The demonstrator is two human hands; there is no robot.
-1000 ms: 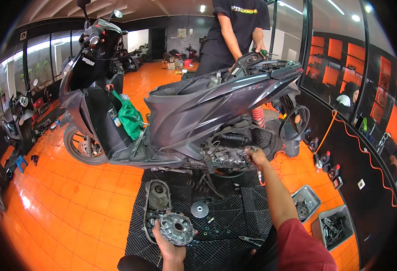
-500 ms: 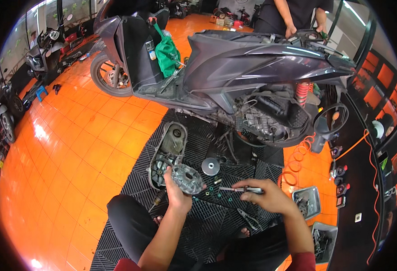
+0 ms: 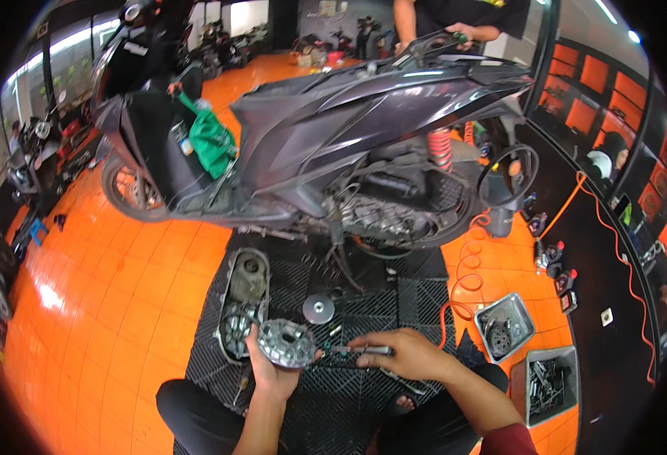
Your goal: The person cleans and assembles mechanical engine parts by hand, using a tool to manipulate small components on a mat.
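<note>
My left hand (image 3: 271, 377) is closed on the edge of a round, ribbed metal engine part (image 3: 286, 343), its cavities facing up. In my right hand (image 3: 417, 354) is a slim tool (image 3: 339, 349) with a flat metal blade and a dark-and-silver handle. The blade points left toward the ribbed part; whether it touches cannot be made out. Below and between them, small green rings on the mat are partly hidden by the tool. A silver disc (image 3: 318, 309) with a centre hole lies just beyond. A long metal engine cover (image 3: 248, 283) lies behind my left hand.
A dark scooter (image 3: 371, 114) with its engine side exposed stands across the far side of the black mat (image 3: 364, 303). Another person's hands work at its rear. To the right are two metal trays (image 3: 531, 322) of parts and a coiled orange hose (image 3: 471, 282).
My view has tilted up and turned right, so the scene sits lower and further left. The tool's blade is nearer the ribbed metal part. Both hands keep their hold.
</note>
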